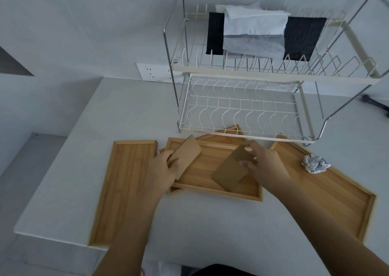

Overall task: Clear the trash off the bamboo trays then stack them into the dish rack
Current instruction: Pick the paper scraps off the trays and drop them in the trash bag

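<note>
Several bamboo trays lie on the white counter: a left tray point(126, 183), a middle tray point(202, 170) resting on others, and a right tray point(336, 193). My left hand point(164, 168) grips a light cardboard piece point(187, 155) over the middle tray's left end. My right hand point(265, 162) pinches a darker cardboard piece point(229, 171), tilted above the same tray. A crumpled paper ball point(313, 163) sits on the right tray. The two-tier wire dish rack point(242, 111) stands behind the trays.
Black, white and grey cloths point(259, 33) hang over the rack's upper tier. A wall socket point(155, 73) is behind the rack's left leg. The counter's left edge point(52, 170) drops off beside the left tray. A dark object point(376, 104) lies at the far right.
</note>
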